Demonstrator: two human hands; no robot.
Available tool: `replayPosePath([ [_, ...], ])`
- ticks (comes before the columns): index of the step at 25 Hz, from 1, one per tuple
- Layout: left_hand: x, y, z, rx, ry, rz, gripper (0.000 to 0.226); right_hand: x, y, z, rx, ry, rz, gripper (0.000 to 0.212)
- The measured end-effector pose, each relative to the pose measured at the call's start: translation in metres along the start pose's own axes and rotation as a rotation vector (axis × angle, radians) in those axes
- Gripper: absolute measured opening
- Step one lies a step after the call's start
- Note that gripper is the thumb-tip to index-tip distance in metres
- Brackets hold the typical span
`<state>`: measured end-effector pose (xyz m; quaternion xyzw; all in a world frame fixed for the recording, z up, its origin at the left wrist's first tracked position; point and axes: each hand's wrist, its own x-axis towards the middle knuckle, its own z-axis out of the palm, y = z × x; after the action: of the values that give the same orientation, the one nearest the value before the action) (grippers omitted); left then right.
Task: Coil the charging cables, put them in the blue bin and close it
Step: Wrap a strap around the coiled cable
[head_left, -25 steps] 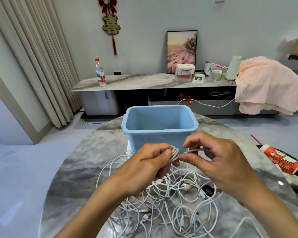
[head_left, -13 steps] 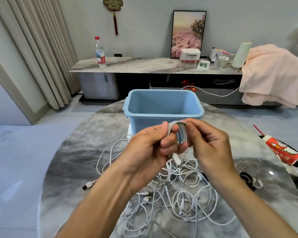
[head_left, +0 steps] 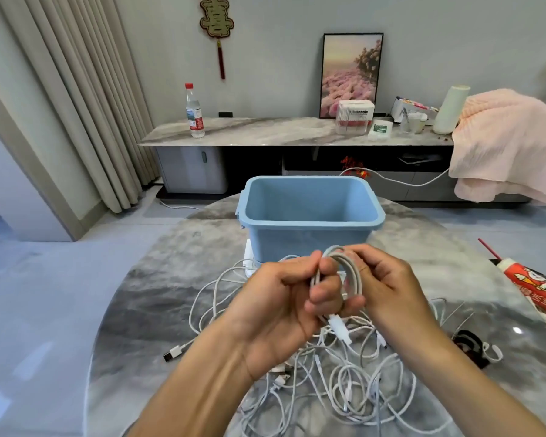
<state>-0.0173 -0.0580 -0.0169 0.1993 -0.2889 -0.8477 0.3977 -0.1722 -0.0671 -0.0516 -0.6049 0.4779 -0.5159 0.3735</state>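
Left hand [head_left: 286, 305] gripping a coiled white cable [head_left: 344, 279], right hand [head_left: 383, 287] pinching its far side, loop interior partly hiding behind fingers, connector dangling below, loose cables [head_left: 344, 383] lying tangled on the surface [head_left: 171, 294] beneath, blue bin [head_left: 309, 216] standing open just beyond.

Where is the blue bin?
The blue bin sits open in the middle of the table, just behind both hands and the pile of white cables.

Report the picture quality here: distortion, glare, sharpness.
Head view: wide-angle bending bows the curtains and table rim; a small glare spot sits on the tabletop at right; left hand, right hand and coiled cable look soft, not crisp; lighting even daylight.
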Motion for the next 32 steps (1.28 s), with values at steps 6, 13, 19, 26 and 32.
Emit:
replayPosePath([
  [6,0.010,0.005,-0.006,-0.283,0.209,0.361,0.019,-0.021,-0.003,0.032,-0.270,-0.204,0.096,0.024],
  [13,0.014,0.006,-0.020,0.979,0.428,0.774,0.019,-0.034,-0.033,0.002,-0.204,-0.470,0.291,0.025],
  [19,0.006,-0.010,-0.011,1.402,0.100,0.478,0.026,-0.020,-0.069,-0.043,-0.365,-0.450,-0.145,0.011],
  [26,0.008,-0.004,0.000,0.807,0.035,0.200,0.031,-0.009,-0.048,-0.050,-0.315,-0.163,-0.313,0.008],
  [32,-0.002,-0.001,0.005,0.346,-0.156,0.101,0.025,-0.005,-0.031,-0.036,0.092,-0.008,-0.146,0.046],
])
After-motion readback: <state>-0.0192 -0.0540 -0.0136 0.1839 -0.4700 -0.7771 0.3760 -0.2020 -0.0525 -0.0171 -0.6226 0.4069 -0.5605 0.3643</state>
